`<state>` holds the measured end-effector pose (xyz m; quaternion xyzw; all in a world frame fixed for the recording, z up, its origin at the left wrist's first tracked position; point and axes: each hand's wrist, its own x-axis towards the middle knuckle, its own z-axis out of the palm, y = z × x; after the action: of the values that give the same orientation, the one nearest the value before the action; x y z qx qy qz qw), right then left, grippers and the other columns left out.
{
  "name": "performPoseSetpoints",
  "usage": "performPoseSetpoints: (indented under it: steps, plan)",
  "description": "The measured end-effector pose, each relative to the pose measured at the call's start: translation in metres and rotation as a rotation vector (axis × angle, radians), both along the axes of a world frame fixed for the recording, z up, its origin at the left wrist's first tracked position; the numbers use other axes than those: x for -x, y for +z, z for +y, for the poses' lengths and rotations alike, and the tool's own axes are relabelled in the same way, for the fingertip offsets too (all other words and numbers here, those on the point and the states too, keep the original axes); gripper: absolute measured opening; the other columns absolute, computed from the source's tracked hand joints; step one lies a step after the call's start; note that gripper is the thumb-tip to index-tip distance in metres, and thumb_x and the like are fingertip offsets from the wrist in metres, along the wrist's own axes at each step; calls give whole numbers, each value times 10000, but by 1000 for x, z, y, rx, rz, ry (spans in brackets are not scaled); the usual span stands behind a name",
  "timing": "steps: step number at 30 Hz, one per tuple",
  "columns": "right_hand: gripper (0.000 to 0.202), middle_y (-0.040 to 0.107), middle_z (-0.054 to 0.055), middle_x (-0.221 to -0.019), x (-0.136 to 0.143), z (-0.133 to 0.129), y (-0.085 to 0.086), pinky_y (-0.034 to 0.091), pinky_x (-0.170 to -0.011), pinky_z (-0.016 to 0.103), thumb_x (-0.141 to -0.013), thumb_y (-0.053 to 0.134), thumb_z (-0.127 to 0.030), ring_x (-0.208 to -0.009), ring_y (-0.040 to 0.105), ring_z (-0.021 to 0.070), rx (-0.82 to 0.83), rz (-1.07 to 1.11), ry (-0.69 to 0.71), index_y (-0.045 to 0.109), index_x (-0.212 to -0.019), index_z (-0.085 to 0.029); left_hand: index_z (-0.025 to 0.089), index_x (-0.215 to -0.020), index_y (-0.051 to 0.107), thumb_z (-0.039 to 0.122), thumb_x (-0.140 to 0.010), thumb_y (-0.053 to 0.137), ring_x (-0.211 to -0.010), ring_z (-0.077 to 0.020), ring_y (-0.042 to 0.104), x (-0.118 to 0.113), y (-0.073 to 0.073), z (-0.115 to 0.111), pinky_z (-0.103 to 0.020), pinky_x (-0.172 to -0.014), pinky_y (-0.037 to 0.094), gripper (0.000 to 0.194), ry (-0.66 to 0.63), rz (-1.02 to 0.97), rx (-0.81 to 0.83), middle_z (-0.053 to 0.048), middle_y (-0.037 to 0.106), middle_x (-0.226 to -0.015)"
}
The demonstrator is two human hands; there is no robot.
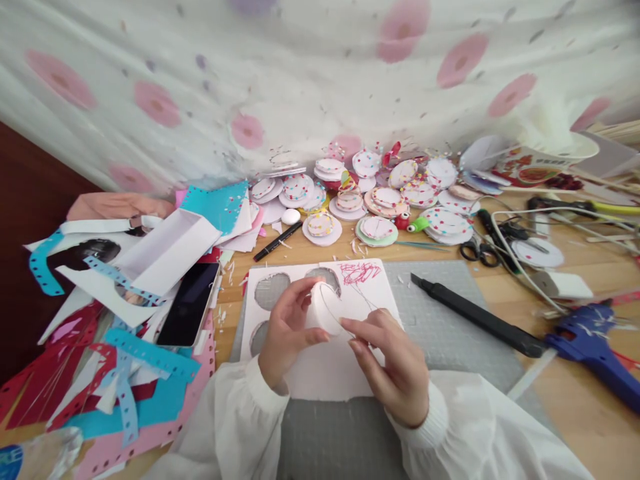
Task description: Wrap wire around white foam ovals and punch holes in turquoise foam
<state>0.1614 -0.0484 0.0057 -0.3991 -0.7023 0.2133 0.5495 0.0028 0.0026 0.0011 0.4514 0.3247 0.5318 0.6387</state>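
Over a white foam sheet (pixel 320 373), my left hand (pixel 287 327) holds a small white disc (pixel 324 313) between thumb and fingers, tilted up. My right hand (pixel 393 363) is closed at the disc's lower right edge, with thumb and index finger pinched on a thin strip (pixel 333 310) that curves along the disc. Round holes (pixel 271 291) show in the sheet's left part, and a red scribble (pixel 360 272) marks its top right. The sheet lies on a grey cutting mat (pixel 435 320).
Paper scraps (pixel 150 353) and a phone (pixel 189 305) lie left. Decorated discs (pixel 383 200) line the back, near a black marker (pixel 277 241). A black cutter (pixel 475 313), scissors (pixel 479 252) and a blue glue gun (pixel 595 347) are right, with a paper bowl (pixel 537 160) behind.
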Motion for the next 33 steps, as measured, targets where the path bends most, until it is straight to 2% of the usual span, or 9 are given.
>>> performPoseSetpoints:
  steps: [8,22,33]
  plan:
    - [466,556,40,-819,-1,-1,-2,389,-658,338,-815,496,35,-746,480,163,-53,-50,0,571,-1210,-200,254,-1117,630,393,-488,880,-1101,-252,544,2,-2,-1,-330,-935,433,691,-18,-21,-2,-67,631,-1130]
    - [446,529,37,-827,-1,0,-1,399,-660,333,-831,471,36,-763,482,156,-56,-134,-20,600,-1176,-215,254,-1122,619,436,-520,858,-1036,-273,592,2,-1,-3,-363,-871,472,674,-39,-20,28,-77,640,-1096]
    - [503,519,36,-850,-2,-1,-3,427,-672,330,-827,453,47,-772,503,149,-52,-140,-31,600,-1203,-253,262,-1115,621,389,-505,875,-1004,-239,584,4,-3,-1,-334,-863,470,672,-51,-21,-6,-63,639,-1061]
